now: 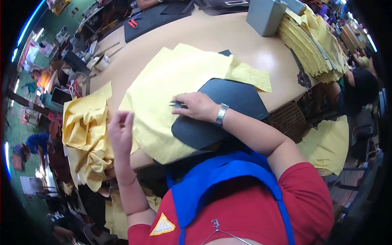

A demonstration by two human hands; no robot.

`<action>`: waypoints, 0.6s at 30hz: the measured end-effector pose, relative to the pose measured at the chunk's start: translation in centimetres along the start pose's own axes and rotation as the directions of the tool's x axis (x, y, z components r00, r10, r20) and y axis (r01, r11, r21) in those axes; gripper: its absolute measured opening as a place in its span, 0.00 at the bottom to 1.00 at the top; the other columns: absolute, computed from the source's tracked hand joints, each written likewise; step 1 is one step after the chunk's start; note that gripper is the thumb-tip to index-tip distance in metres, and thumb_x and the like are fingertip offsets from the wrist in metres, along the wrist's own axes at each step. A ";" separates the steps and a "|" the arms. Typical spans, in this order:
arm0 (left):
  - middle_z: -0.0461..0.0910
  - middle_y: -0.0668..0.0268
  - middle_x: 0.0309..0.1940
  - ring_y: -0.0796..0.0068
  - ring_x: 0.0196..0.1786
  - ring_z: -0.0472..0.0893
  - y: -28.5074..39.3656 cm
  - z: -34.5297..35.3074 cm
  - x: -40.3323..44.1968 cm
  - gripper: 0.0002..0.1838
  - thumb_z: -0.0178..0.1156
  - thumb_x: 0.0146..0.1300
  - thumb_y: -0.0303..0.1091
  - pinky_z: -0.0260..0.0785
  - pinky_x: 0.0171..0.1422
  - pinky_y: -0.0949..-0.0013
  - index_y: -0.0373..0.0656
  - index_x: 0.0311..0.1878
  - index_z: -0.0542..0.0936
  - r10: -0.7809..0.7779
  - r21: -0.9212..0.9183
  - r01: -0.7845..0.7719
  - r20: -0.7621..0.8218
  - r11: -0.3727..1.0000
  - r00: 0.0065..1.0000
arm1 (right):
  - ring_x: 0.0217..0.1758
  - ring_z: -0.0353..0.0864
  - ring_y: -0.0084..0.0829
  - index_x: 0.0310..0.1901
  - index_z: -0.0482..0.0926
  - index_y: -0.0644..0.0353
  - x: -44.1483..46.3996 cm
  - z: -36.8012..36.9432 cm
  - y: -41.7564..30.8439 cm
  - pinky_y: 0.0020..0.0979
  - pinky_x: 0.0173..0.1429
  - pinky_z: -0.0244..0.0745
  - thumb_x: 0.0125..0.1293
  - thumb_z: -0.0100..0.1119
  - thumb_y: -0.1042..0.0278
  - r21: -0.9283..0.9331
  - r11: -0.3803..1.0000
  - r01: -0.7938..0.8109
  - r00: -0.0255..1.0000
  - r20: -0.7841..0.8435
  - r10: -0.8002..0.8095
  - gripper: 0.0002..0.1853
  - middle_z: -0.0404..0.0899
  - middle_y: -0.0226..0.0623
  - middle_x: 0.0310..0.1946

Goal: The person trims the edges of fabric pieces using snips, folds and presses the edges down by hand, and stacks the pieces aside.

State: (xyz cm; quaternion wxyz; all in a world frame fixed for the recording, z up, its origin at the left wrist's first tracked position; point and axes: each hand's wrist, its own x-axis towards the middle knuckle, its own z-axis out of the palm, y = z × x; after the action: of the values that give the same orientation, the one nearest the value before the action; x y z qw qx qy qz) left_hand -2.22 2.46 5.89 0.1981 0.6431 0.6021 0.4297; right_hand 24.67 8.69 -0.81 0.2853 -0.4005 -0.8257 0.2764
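A large sheet of yellow leather-like material [159, 85] lies across the table in front of me. Partly over it rests a dark flat panel with a rounded end [237, 98]. My right hand [198, 106], with a metal watch on the wrist, is closed above the panel's edge. From its fingers sticks a small dark pointed tool [176, 105]; the rest of it is hidden. My left hand [121, 124] is raised at the sheet's left edge with its fingers curled together. Whether anything is between them cannot be made out. Beside it hangs a crumpled yellow piece [87, 134].
A stack of yellow sheets [310, 49] stands at the back right beside a grey metal container [265, 16]. Red-handled pliers [133, 23] lie on a dark mat [157, 20]. A brown perforated crate [288, 120] is below the table's right edge. Other people work at left.
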 end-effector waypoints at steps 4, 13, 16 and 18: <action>0.83 0.59 0.34 0.67 0.36 0.81 1.2 8.0 4.6 0.07 0.65 0.63 0.32 0.73 0.44 0.67 0.38 0.40 0.83 0.277 0.002 -0.283 0.199 0.959 0.940 | 0.37 0.80 0.28 0.53 0.79 0.63 -1.4 -2.9 -0.1 0.32 0.42 0.77 0.73 0.52 0.43 0.473 0.779 -0.411 0.889 0.020 0.457 0.27 0.82 0.39 0.37; 0.83 0.65 0.34 0.69 0.34 0.83 0.9 20.0 6.3 0.08 0.66 0.62 0.38 0.76 0.40 0.67 0.45 0.37 0.86 0.397 0.129 -0.443 0.274 0.887 0.876 | 0.19 0.57 0.11 0.52 0.73 0.56 -4.9 -8.1 5.9 0.13 0.18 0.54 0.78 0.44 0.47 0.866 -0.085 -0.493 0.635 0.425 0.646 0.20 0.66 0.21 0.25; 0.82 0.65 0.32 0.72 0.29 0.82 1.2 19.5 5.8 0.07 0.66 0.62 0.37 0.75 0.36 0.69 0.44 0.36 0.86 0.324 0.052 -0.344 0.228 0.937 0.918 | 0.17 0.55 0.10 0.52 0.74 0.55 -3.9 -7.9 5.6 0.12 0.13 0.49 0.79 0.43 0.49 0.829 -0.182 -0.529 0.603 0.518 0.606 0.19 0.64 0.19 0.21; 0.82 0.66 0.32 0.74 0.27 0.81 1.3 19.4 5.8 0.06 0.66 0.63 0.35 0.74 0.35 0.71 0.43 0.36 0.86 0.297 -0.003 -0.303 0.196 0.953 0.935 | 0.17 0.55 0.09 0.52 0.74 0.55 -3.2 -7.7 5.8 0.12 0.13 0.49 0.79 0.43 0.49 0.819 -0.193 -0.540 0.600 0.536 0.593 0.18 0.64 0.19 0.21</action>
State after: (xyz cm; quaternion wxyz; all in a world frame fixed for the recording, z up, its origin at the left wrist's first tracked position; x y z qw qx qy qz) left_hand 13.31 12.80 -2.00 0.1793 0.7688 0.4805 0.3821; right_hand 34.61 10.91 -0.29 0.3276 -0.4489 -0.1651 0.8149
